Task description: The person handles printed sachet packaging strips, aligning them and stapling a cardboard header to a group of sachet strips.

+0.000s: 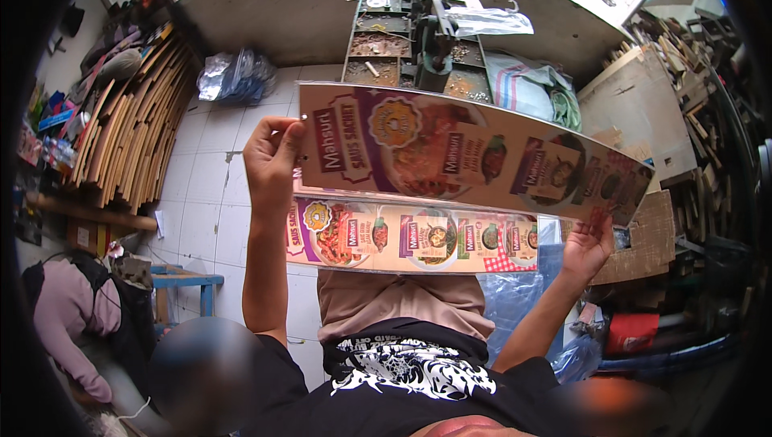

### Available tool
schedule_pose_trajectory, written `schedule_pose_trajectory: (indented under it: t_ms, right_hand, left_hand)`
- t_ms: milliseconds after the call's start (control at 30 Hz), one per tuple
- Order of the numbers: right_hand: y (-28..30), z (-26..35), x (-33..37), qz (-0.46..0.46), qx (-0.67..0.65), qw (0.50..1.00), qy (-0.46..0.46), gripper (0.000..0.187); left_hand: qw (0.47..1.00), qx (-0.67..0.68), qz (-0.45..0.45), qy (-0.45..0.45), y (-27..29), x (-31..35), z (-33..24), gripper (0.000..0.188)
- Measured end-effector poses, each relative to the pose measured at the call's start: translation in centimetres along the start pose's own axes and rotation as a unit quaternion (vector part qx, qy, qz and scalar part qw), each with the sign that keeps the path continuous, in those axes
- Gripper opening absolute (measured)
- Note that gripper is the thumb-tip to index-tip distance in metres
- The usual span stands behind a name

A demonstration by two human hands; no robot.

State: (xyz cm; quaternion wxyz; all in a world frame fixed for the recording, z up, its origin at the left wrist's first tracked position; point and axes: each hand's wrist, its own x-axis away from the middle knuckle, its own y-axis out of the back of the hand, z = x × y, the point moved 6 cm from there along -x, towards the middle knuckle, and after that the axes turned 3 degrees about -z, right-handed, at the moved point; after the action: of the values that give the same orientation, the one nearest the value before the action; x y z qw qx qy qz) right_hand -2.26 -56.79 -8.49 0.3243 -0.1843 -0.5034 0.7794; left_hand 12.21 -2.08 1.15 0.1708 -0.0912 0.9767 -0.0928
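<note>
A long printed sign panel (498, 143) with food pictures is held up in front of me, tilted down toward the right. My left hand (273, 151) pinches its left end, thumb on the printed face. At the lower right corner, my right hand (589, 248) grips the edge with its fingertips. Under it, across my lap, lies a similar printed panel (386, 248). Part of that lower panel is hidden by the raised one. Beyond the raised panel stands a dark metal hand press (435, 47), its lower part covered.
A compartmented tray (348, 55) with small loose parts surrounds the press. Stacked boards (133, 127) lean at left, near a blue stool (189, 279) and a person in a pink sleeve (76, 340). Wood scraps (724, 83) and a cardboard sheet (643, 248) are at right.
</note>
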Motion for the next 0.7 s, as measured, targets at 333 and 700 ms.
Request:
schedule_pose_trajectory:
  t_ms: [333, 700]
  right_hand:
    - [-2.7, -4.0, 1.6, 0.003, 0.038, 0.999, -0.006, 0.017]
    - [-4.1, -5.4, 5.5, 0.019, 0.301, 0.951, 0.074, 0.012]
  left_hand:
    - [0.998, -0.045, -0.033, 0.009, 3.4, -1.5, 1.0, 0.017]
    - [0.987, -0.117, -0.107, 0.005, 6.9, 0.1, 2.1, 0.021]
